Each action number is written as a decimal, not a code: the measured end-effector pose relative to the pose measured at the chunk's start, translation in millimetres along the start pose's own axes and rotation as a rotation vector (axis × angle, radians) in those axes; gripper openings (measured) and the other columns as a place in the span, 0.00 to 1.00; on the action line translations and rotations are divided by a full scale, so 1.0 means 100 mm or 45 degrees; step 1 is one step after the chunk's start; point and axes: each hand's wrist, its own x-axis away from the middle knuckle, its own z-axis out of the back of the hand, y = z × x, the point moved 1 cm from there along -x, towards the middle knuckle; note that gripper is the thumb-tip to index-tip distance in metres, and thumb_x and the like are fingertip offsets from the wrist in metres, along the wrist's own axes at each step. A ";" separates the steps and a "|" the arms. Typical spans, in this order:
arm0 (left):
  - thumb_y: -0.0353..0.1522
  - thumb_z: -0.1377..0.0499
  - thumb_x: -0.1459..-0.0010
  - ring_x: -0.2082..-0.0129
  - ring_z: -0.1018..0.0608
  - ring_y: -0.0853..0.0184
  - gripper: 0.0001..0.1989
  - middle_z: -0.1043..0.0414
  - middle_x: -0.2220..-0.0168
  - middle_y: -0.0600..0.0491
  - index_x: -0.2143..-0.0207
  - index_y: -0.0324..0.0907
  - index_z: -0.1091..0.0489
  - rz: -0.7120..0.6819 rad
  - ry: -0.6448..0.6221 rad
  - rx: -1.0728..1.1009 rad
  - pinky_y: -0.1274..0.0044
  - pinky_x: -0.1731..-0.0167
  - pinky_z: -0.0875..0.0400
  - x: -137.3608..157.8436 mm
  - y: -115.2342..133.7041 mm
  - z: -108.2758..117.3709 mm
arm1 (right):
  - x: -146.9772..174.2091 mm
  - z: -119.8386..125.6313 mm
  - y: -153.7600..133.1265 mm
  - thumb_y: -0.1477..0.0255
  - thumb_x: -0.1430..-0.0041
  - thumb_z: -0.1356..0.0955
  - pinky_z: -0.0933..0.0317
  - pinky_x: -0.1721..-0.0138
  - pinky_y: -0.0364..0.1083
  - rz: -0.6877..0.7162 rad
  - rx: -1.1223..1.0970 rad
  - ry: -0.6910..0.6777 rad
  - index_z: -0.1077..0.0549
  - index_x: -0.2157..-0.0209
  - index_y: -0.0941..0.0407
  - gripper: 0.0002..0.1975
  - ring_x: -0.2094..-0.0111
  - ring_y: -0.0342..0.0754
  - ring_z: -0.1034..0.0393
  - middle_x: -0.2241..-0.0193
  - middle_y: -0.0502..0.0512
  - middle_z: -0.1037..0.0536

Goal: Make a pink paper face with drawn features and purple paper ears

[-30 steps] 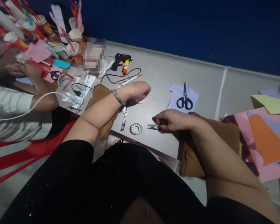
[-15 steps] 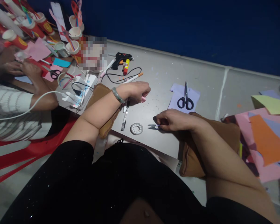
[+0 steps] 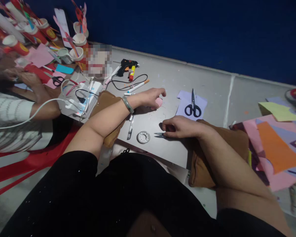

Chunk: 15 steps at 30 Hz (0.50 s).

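My left hand [image 3: 155,98] reaches over the grey table, its index finger stretched out. A small rounded piece of pink paper [image 3: 159,102] shows beneath that finger, seemingly held by the other fingers, which are partly hidden. My right hand [image 3: 179,126] is curled low over a pair of thread snips [image 3: 159,135]. Only the blades show, pointing left; the handles are covered by the fingers. A white tape roll [image 3: 143,137] lies flat left of the snips. Beside it is a clear pen [image 3: 130,129]. Black-handled scissors [image 3: 193,108] rest on lilac paper [image 3: 181,107] beyond my right hand.
A glue gun [image 3: 128,65], a glue stick [image 3: 132,73] and a marker [image 3: 140,85] lie at the back. Brown cushions [image 3: 224,138] sit under my forearms. Coloured paper [image 3: 278,144] is piled at right. A co-worker's hands [image 3: 31,79] are at left, near several cups [image 3: 79,40].
My left hand has lifted its index finger and moved slightly right, showing more of the pink paper. The right hand has shifted slightly left over the snips. The view has turned a little.
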 end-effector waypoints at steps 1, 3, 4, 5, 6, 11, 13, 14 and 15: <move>0.26 0.34 0.50 0.49 0.17 0.58 0.42 0.18 0.43 0.43 0.30 0.40 0.30 0.001 0.004 0.031 0.71 0.52 0.25 -0.01 -0.01 0.01 | 0.00 0.00 0.01 0.60 0.36 0.29 0.46 0.64 0.48 0.001 -0.004 -0.002 0.26 0.66 0.52 0.11 0.74 0.47 0.33 0.76 0.49 0.24; 0.28 0.33 0.47 0.50 0.17 0.58 0.37 0.17 0.44 0.42 0.32 0.38 0.27 0.011 0.051 0.088 0.70 0.52 0.24 0.00 -0.06 0.09 | -0.01 -0.01 0.03 0.59 0.36 0.29 0.46 0.64 0.48 0.006 -0.015 -0.002 0.26 0.66 0.52 0.11 0.74 0.47 0.33 0.76 0.50 0.23; 0.28 0.34 0.44 0.51 0.16 0.59 0.32 0.16 0.45 0.41 0.35 0.37 0.24 0.035 0.118 0.107 0.69 0.51 0.24 0.01 -0.10 0.17 | -0.01 -0.02 0.04 0.59 0.36 0.29 0.46 0.64 0.48 0.010 -0.021 0.002 0.26 0.65 0.52 0.11 0.74 0.47 0.33 0.76 0.50 0.23; 0.29 0.34 0.43 0.51 0.16 0.59 0.28 0.16 0.45 0.42 0.39 0.38 0.21 0.081 0.213 0.099 0.68 0.50 0.23 0.04 -0.16 0.27 | -0.02 -0.02 0.05 0.59 0.36 0.29 0.46 0.65 0.48 0.017 -0.029 0.004 0.26 0.65 0.52 0.11 0.74 0.47 0.33 0.76 0.50 0.23; 0.29 0.35 0.41 0.49 0.17 0.59 0.24 0.15 0.44 0.43 0.41 0.40 0.19 0.119 0.361 0.061 0.68 0.47 0.24 0.08 -0.22 0.38 | -0.02 -0.02 0.06 0.59 0.36 0.29 0.46 0.65 0.48 0.024 -0.036 0.006 0.26 0.65 0.52 0.11 0.74 0.47 0.33 0.76 0.50 0.23; 0.30 0.42 0.35 0.47 0.18 0.58 0.18 0.13 0.45 0.46 0.50 0.46 0.14 0.436 0.787 -0.175 0.64 0.40 0.27 0.29 -0.52 0.84 | -0.02 -0.02 0.08 0.58 0.36 0.29 0.45 0.65 0.49 0.049 -0.050 -0.003 0.27 0.66 0.52 0.12 0.75 0.47 0.32 0.77 0.49 0.24; 0.28 0.41 0.37 0.46 0.17 0.55 0.17 0.12 0.46 0.46 0.54 0.48 0.12 0.507 0.790 -0.217 0.62 0.40 0.26 0.33 -0.58 0.89 | -0.02 -0.01 0.07 0.59 0.36 0.29 0.45 0.65 0.49 0.048 -0.041 0.000 0.27 0.66 0.52 0.11 0.74 0.47 0.32 0.76 0.49 0.23; 0.27 0.40 0.39 0.47 0.16 0.54 0.17 0.11 0.47 0.46 0.56 0.49 0.12 0.539 0.764 -0.233 0.62 0.40 0.25 0.33 -0.60 0.89 | -0.02 -0.01 0.06 0.60 0.36 0.29 0.45 0.65 0.49 0.044 -0.032 0.002 0.27 0.65 0.52 0.11 0.74 0.47 0.32 0.76 0.49 0.23; 0.27 0.38 0.40 0.47 0.16 0.53 0.17 0.10 0.48 0.46 0.57 0.49 0.12 0.570 0.727 -0.250 0.62 0.40 0.24 0.33 -0.62 0.88 | -0.02 0.00 0.06 0.60 0.36 0.29 0.45 0.65 0.49 0.038 -0.021 0.004 0.27 0.65 0.52 0.10 0.74 0.47 0.31 0.76 0.50 0.22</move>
